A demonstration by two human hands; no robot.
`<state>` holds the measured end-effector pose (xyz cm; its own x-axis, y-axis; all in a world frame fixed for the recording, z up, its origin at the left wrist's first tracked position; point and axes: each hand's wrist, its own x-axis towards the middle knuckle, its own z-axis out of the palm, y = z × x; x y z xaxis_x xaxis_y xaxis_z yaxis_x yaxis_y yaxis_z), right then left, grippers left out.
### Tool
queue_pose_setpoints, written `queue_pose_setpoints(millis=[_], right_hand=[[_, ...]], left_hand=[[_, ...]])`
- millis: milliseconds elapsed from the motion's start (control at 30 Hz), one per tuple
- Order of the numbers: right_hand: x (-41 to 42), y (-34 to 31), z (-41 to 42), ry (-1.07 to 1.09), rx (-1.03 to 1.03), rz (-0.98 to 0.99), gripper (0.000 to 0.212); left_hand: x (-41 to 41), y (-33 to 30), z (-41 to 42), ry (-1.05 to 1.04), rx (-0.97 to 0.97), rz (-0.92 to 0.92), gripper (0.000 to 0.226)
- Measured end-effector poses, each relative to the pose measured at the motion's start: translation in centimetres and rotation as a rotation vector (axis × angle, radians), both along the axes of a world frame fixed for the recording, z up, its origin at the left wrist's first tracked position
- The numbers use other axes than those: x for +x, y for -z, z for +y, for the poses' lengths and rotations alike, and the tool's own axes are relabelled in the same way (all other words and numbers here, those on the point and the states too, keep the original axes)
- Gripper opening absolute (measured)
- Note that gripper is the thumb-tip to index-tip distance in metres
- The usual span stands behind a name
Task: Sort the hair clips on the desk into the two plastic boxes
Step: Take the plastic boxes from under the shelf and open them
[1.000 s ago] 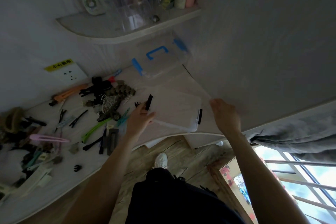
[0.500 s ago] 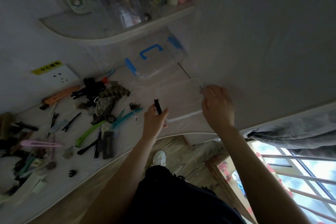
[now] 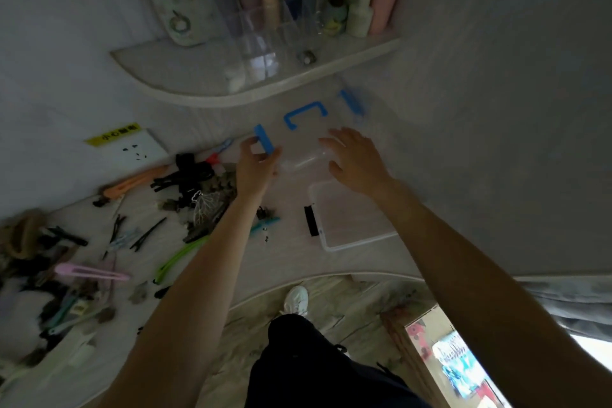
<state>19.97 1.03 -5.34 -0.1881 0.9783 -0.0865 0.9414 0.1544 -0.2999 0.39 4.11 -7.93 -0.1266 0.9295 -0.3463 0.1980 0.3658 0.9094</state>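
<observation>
A clear plastic box with blue latches [image 3: 308, 129] stands at the back of the desk [image 3: 284, 255], under a shelf. My left hand [image 3: 253, 166] grips its left end at the blue latch [image 3: 264, 139]. My right hand [image 3: 356, 159] rests on the box's front right with fingers spread. A second clear box with a black latch [image 3: 351, 219] lies flat on the desk just below my right hand, nothing in it. Several hair clips [image 3: 198, 195] lie in a heap to the left, among them a green clip [image 3: 178, 258] and a pink clip [image 3: 89, 272].
A curved wall shelf [image 3: 265, 86] with bottles and a clear organiser hangs over the blue-latched box. A wall socket [image 3: 132, 149] sits at the left. More clips and hair ties [image 3: 49, 301] crowd the desk's left end. The desk's curved front edge runs above my shoe [image 3: 294, 300].
Both hands have let go of the black-latched box, which now lies on the desk, and have moved up and back to the blue-latched box.
</observation>
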Motion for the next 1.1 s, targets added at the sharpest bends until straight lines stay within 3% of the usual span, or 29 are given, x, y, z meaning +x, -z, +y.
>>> queue_pose_setpoints(millis=[133,200,367,433,533,667,767,1100], right_hand=[[0.6,0.0,-0.3,0.264,0.271,0.059,0.029],[0.9,-0.2,0.3,0.395,0.167,0.155,0.031],[0.7,0.1,1.4,0.546,0.028,0.357,0.027],[0.2,0.0,1.3,0.484,0.049,0.219,0.032],[-1.5,-0.8,0.4,0.160,0.224,0.088,0.034],[-4.9,-1.0,-1.9,-0.291,0.082,0.018,0.040],[-5.8,-0.9,-2.3,-0.269,0.105,-0.028,0.035],[-1.0,-5.0,-2.9,-0.034,0.345,0.220,0.024]], left_hand=[[-2.3,0.5,-1.6,0.000,0.047,0.083,0.040],[-3.3,0.5,-2.5,0.025,0.054,0.068,0.038],[-4.4,0.1,-3.6,-0.078,-0.067,-0.193,0.027],[-4.7,0.0,-3.8,-0.072,-0.116,-0.287,0.019],[-4.4,-0.1,-4.0,-0.049,-0.183,-0.394,0.018],[-4.3,0.2,-3.9,-0.024,-0.205,-0.425,0.025],[-4.8,0.6,-3.8,-0.012,-0.185,-0.413,0.028],[-5.5,0.6,-2.8,-0.061,-0.194,-0.409,0.013]])
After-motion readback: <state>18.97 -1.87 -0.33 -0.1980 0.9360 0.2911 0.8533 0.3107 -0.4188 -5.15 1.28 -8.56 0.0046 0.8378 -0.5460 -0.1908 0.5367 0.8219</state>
